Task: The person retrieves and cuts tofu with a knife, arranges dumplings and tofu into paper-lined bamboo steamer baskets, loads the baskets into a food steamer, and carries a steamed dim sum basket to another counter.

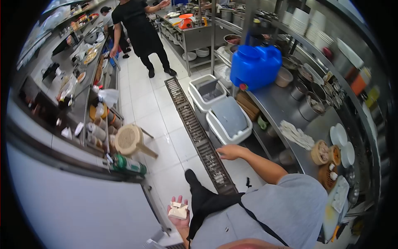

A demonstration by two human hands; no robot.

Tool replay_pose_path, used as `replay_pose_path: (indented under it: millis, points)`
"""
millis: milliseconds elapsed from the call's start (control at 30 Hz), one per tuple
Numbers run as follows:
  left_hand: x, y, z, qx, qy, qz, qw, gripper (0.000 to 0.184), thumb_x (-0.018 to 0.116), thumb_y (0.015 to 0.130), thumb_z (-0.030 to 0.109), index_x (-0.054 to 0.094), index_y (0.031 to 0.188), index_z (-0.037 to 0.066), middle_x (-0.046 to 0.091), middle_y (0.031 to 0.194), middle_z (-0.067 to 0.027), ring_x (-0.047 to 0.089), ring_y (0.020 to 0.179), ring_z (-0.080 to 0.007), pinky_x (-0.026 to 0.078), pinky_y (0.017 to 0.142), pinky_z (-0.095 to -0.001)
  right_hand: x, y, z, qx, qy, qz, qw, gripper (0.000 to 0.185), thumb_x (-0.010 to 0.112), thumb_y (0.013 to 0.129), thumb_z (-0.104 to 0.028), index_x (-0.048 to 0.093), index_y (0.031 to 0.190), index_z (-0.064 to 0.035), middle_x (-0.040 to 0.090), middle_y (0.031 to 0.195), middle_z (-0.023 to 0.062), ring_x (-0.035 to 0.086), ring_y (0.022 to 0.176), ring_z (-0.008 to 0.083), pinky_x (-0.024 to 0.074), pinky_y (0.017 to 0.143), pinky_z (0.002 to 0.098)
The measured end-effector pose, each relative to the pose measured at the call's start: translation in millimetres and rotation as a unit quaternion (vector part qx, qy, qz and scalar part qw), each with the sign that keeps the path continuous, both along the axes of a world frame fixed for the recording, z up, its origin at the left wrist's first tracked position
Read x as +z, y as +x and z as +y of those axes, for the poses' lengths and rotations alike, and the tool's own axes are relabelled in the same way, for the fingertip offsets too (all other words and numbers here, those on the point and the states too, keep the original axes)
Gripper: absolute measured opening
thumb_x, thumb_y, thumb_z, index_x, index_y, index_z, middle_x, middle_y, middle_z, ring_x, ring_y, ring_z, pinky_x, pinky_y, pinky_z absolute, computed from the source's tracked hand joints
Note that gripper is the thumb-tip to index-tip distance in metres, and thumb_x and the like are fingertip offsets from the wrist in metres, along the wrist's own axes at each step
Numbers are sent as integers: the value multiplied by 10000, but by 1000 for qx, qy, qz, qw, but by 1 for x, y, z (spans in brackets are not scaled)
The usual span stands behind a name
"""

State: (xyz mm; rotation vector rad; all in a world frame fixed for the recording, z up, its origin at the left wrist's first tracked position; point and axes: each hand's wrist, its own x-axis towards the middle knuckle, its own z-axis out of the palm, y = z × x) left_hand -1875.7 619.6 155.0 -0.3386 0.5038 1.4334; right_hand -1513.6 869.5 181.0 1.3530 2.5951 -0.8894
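My left hand [180, 219] is low in the view, palm up, with pale cream-coloured chunks [178, 211] resting in it. The chunks have flat sides and look like pieces of a soft block; their exact kind is unclear. In front of my body, my right hand [229, 152] hangs over the floor with loosely bent fingers and no object visible in it. Nearest to that hand is a white bin [229, 120] with a grey lid. The metal floor drain grate [199, 135] runs beneath and beside it.
A steel counter [271, 110] on the right bears a blue jug [256, 66], pots and bamboo steamers [320, 152]. On the left are a plastic stool [129, 139], a green cylinder [128, 164] and a pale door-like panel [83, 207]. A person in black [137, 29] stands ahead, another behind.
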Motion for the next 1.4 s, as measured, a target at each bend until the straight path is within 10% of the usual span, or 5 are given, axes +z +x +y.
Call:
replay_pose_path:
  millis: [433, 967, 1100, 1167, 1400]
  points:
    - [76, -83, 647, -240, 131, 1, 962, 538, 334, 980, 451, 401, 1379, 96, 469, 1346, -221, 545, 1103, -444, 598, 605, -489, -40, -26, 272, -244, -190, -31, 950, 545, 608, 860, -394, 542, 1271, -42, 592, 1207, 232, 553, 1128, 395, 433, 960, 435]
    - [1, -293, 1022, 80, -76, 21, 994, 619, 284, 927, 638, 423, 1382, 243, 483, 1369, -136, 516, 1138, -410, 577, 675, -498, 21, -319, 1052, 45, 36, -25, 998, 384, 604, 832, -301, 551, 1127, -61, 629, 971, 220, 608, 967, 392, 494, 818, 481]
    - [-17, -395, 1189, 20, -71, 36, 997, 537, 322, 942, 567, 485, 1294, 196, 521, 1310, -139, 544, 1101, -393, 582, 604, -470, -105, -326, 1110, -63, -30, 37, 997, 423, 588, 864, -330, 558, 1213, -91, 637, 1045, 235, 602, 1005, 404, 471, 872, 491]
    - [-27, -440, 1289, -60, 23, 142, 988, 526, 349, 944, 534, 494, 1279, 155, 537, 1274, -160, 568, 1065, -380, 587, 575, -448, -62, -340, 1109, -70, -201, -186, 959, 347, 572, 853, -298, 601, 1114, -71, 663, 964, 227, 637, 927, 392, 496, 823, 455]
    - [97, -450, 1688, -247, 184, 104, 946, 471, 342, 978, 438, 463, 1302, 119, 507, 1308, -183, 554, 1107, -377, 587, 577, -433, -140, -373, 1100, -363, -220, -7, 906, 357, 599, 807, -326, 635, 1043, -60, 658, 1014, 211, 633, 938, 368, 493, 811, 459]
